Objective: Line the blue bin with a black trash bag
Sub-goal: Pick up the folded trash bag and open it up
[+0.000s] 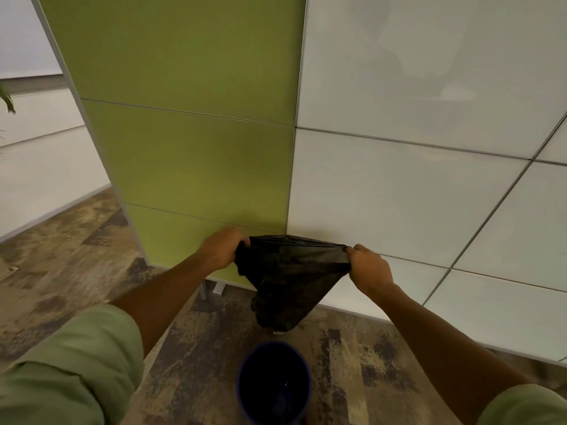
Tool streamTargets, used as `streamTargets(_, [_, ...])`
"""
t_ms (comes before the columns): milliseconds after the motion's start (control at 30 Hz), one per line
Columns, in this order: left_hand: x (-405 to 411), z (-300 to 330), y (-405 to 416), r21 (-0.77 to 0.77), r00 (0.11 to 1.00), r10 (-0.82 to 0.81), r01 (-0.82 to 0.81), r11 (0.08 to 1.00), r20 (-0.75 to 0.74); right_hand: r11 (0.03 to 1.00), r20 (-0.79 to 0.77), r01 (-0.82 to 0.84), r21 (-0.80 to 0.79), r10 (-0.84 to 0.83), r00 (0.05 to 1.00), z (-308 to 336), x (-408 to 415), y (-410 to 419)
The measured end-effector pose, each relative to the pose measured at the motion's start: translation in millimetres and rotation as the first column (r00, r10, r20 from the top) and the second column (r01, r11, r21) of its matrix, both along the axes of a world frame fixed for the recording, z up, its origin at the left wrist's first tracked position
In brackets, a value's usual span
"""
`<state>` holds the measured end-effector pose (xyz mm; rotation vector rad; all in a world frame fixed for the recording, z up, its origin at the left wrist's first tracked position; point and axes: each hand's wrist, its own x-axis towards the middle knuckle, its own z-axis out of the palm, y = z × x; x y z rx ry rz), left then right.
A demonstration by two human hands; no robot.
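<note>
A black trash bag (288, 277) hangs in the air, its top edge stretched wide between my two hands. My left hand (222, 248) grips the bag's left corner and my right hand (369, 269) grips the right corner. The bag narrows downward to a bunched tip. Below it on the floor stands the blue bin (242, 381), round and upright, its dark inside showing nothing in it. The bag's tip hangs just above and behind the bin's rim, apart from it.
A green partition panel (190, 148) and white glossy wall panels (414, 194) stand right behind the bag. Metal partition feet (214, 286) rest on the patterned wood-look floor (76, 256). A plant leaf (7, 101) shows at the far left.
</note>
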<state>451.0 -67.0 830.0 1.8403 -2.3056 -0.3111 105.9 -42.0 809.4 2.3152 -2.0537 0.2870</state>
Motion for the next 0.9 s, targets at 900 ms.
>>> streamTargets(900, [7.3,36.1,5.8,-0.411,0.947,0.296,-0.32,0.854,-0.122,0.949,0.405,0.222,-0.223,-0.117,0.907,46.7,-2.3,-14.7])
